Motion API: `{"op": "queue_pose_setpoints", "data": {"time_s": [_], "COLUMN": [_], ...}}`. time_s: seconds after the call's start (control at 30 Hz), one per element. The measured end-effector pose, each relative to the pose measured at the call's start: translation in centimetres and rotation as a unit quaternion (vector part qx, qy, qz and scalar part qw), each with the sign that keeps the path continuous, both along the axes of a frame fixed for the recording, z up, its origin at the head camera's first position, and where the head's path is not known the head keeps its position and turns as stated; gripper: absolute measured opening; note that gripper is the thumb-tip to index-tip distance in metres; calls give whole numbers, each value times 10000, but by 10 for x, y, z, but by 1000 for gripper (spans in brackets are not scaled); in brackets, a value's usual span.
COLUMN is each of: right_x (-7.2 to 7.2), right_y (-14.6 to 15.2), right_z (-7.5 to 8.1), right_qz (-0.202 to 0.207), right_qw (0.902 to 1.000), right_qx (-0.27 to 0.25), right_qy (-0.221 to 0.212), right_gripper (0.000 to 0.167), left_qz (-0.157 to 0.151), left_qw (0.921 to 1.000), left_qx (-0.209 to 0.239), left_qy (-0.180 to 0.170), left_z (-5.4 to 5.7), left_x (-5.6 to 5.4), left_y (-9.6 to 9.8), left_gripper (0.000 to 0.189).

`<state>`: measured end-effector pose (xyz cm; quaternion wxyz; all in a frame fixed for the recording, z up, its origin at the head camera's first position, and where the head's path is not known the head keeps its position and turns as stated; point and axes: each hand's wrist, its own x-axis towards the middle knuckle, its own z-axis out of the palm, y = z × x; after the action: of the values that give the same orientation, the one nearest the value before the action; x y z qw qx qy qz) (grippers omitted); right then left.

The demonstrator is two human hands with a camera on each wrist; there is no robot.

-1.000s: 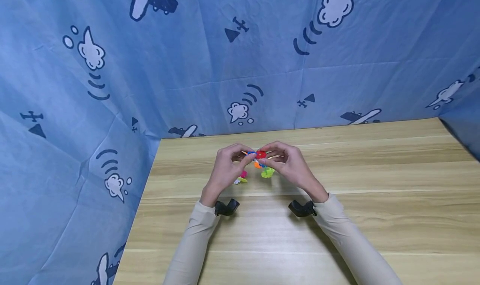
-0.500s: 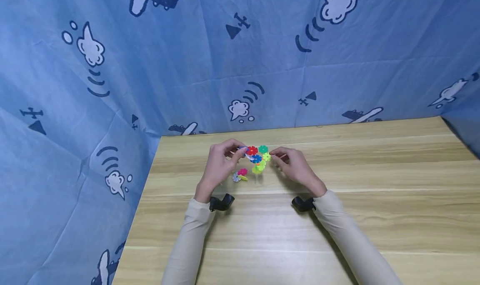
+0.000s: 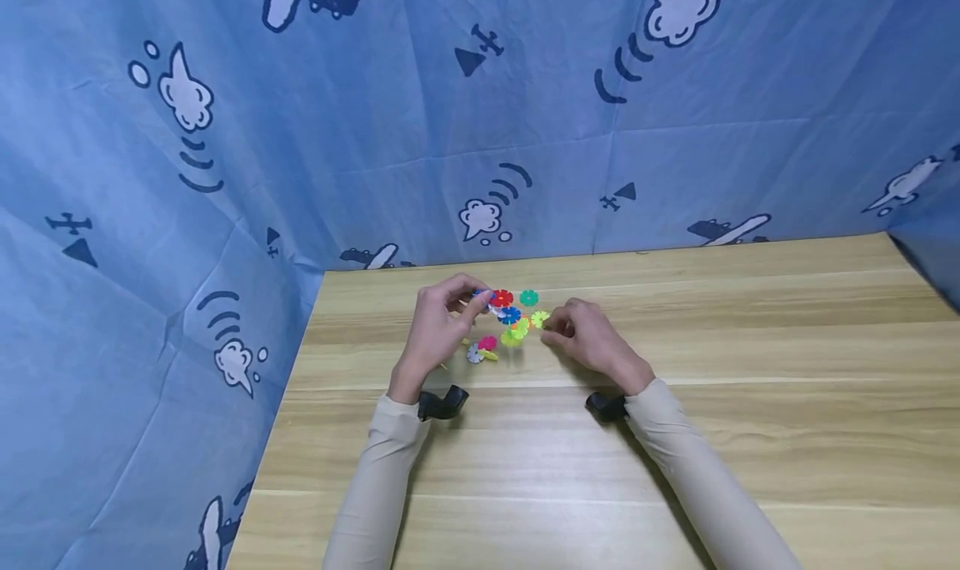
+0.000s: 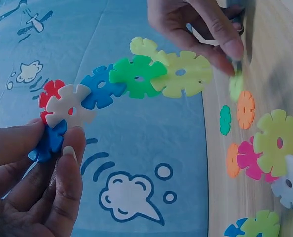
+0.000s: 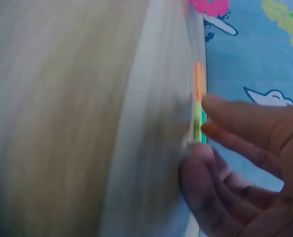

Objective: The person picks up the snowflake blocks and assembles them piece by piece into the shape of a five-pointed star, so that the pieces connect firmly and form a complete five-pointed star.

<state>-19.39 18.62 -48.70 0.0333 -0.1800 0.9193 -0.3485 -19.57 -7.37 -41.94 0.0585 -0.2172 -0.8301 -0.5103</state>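
Observation:
My left hand [image 3: 441, 324] holds up a chain of interlocking plastic snowflake discs, pinching the blue end disc [image 4: 50, 143] between thumb and fingers. Beyond it run a white disc [image 4: 66, 104], a red disc [image 4: 50, 93], another blue disc [image 4: 102, 88], a green disc [image 4: 136, 66] and yellow-green ones [image 4: 188, 74] at the far end. My right hand [image 3: 596, 345], fingers bent, is low at the table to the right of the chain. Its fingertips grip a loose yellow-green disc [image 3: 540, 318], which looks blurred in the left wrist view.
On the wooden table [image 3: 750, 387] lie a loose teal disc [image 4: 225, 120] and orange discs [image 4: 245, 111]. Closer to my left hand are a pink disc [image 3: 487, 342], a pale grey disc [image 3: 475, 353] and yellow ones [image 4: 277, 138]. A blue printed cloth [image 3: 540, 120] hangs behind.
Both hands were together at the chain. The right hand has let go and moved right and down to the loose yellow-green disc, which has shifted slightly right. The left hand has drawn left with the chain.

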Motion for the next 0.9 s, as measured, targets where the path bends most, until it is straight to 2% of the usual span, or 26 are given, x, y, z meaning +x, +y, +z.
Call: {"op": "queue_pose_setpoints", "data": {"time_s": [0.07, 0.2, 0.3, 0.4, 0.57, 0.7, 0.8, 0.9], "right_x": [0, 1, 1, 2, 2, 2, 3, 5], "right_y": [1, 3, 4, 6, 10, 11, 12, 12], "right_z": [1, 1, 1, 3, 7, 18, 32, 46], "right_qz": [-67, -31, -47, -117, -15, -36, -173, -302], "right_qw": [10000, 10000, 10000, 9998, 9981, 9962, 9952, 9938], "right_qx": [-67, 44, 60, -12, -307, -634, -815, -970], "right_qy": [12, 13, -32, -165, -531, -591, -510, -453], "right_gripper": [20, 29, 27, 23, 25, 19, 14, 16], "left_qz": [16, -18, -44, -43, -20, 18, 36, 31], "left_qw": [10000, 10000, 10000, 9999, 9999, 9999, 9999, 9998], "left_qx": [6, 36, 57, 72, 74, 21, -16, -27], "left_qy": [3, -45, -68, -85, -140, -155, -158, -181], "left_z": [1, 2, 2, 3, 3, 3, 3, 3], "left_x": [0, 0, -1, -1, 0, 1, 1, 1], "left_y": [0, 0, 0, 0, -1, -1, -1, -1], "left_gripper": [14, 15, 16, 15, 15, 16, 15, 14]}}
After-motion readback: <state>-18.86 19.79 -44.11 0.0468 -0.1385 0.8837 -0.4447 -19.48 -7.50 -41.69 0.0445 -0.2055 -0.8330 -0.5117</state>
